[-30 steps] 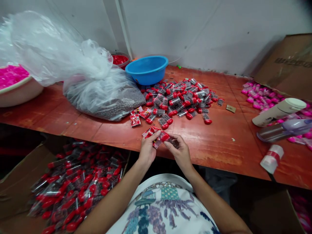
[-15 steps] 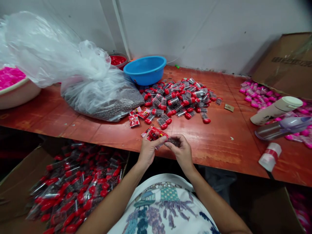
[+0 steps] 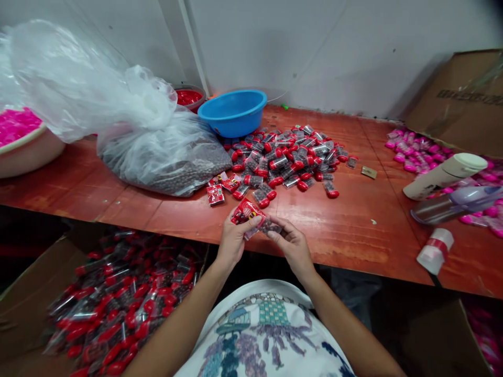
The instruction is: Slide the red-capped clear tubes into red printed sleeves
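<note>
Just over the table's front edge, my left hand [image 3: 234,236] grips a red printed packet [image 3: 247,210] between thumb and fingers. My right hand [image 3: 290,241] pinches a small clear container of dark beads [image 3: 270,226] right against the packet; its far end is hidden by the packet and fingers. Beyond my hands lies a heap of red-capped clear containers [image 3: 293,157] filled with dark beads. Several red printed packets [image 3: 216,195] rest on the table to the left of that heap.
A plastic bag of dark beads [image 3: 168,157] slumps at left, beside a blue basin [image 3: 233,112]. Below the table's left edge, a carton holds many red-capped containers [image 3: 133,309]. Pink containers [image 3: 416,149], a white flask [image 3: 446,175], a clear bottle [image 3: 451,204] and a roll [image 3: 435,251] are at right.
The red packet has tilted and shifted slightly left and up in my left hand. More of the bead container in my right hand now shows beside it.
</note>
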Demonstrator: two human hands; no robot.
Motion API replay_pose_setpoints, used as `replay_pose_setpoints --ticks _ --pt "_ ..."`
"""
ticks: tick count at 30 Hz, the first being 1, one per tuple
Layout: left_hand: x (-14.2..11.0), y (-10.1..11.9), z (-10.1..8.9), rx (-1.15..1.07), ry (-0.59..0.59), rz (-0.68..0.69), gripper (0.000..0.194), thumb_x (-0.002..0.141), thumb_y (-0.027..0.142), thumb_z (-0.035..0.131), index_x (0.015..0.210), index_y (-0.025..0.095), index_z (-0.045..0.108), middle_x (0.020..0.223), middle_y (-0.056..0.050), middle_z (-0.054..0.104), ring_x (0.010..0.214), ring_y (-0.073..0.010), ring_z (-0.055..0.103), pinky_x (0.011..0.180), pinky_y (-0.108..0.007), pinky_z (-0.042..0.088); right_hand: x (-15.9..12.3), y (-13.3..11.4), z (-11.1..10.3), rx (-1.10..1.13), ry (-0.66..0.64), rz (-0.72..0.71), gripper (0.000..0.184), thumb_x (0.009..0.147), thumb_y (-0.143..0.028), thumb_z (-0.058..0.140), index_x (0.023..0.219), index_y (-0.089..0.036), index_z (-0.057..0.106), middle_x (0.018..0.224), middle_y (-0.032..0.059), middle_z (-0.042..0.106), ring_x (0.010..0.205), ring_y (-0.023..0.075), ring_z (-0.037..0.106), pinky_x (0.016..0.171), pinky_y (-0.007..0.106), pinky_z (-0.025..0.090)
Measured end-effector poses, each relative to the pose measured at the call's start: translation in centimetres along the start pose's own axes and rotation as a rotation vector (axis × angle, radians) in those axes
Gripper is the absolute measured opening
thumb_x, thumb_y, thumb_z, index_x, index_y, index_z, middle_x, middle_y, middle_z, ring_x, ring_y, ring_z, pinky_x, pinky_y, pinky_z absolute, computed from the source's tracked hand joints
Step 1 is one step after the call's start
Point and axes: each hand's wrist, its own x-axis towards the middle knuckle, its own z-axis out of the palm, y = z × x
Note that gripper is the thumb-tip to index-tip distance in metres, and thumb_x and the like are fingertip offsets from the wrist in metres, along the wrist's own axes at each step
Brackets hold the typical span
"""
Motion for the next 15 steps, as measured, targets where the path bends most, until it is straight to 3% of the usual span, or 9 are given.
replay_pose_setpoints --ticks 6,12,15 --pt "-0.1 0.1 0.1 0.015 -0.001 -0.011 0.027 0.056 0.015 0.082 0.08 0.013 0.068 0.077 -0.002 0.071 0.069 -0.013 0.064 0.07 -0.024 0.051 -0.4 0.5 -0.1 -0.21 0.124 -0.184 0.031 0.08 -0.024 0.065 0.11 -0.029 0.067 0.102 0.0028 0.056 0.097 0.0172 0.058 0.086 0.031 0.049" --pt "-0.3 0.1 0.2 -0.002 -0.025 -0.045 0.032 0.057 0.018 0.082 0.084 0.012 0.068 0.079 -0.005 0.071 0.069 -0.016 0.065 0.07 -0.028 0.053 -0.2 1.1 0.4 0.148 0.143 0.002 0.033 0.076 -0.027 0.071 0.108 -0.026 0.067 0.105 0.0035 0.062 0.095 0.0194 0.062 0.085 0.038 0.052" --pt "-0.6 -0.4 0.4 0.045 0.037 0.002 0.034 0.058 0.02 0.081 0.087 0.013 0.066 0.082 -0.004 0.071 0.069 -0.0157 0.065 0.068 -0.028 0.053 -0.4 1.2 0.8 0.098 0.173 -0.047 0.033 0.076 -0.026 0.07 0.108 -0.026 0.067 0.104 0.0031 0.061 0.095 0.0184 0.061 0.087 0.036 0.051"
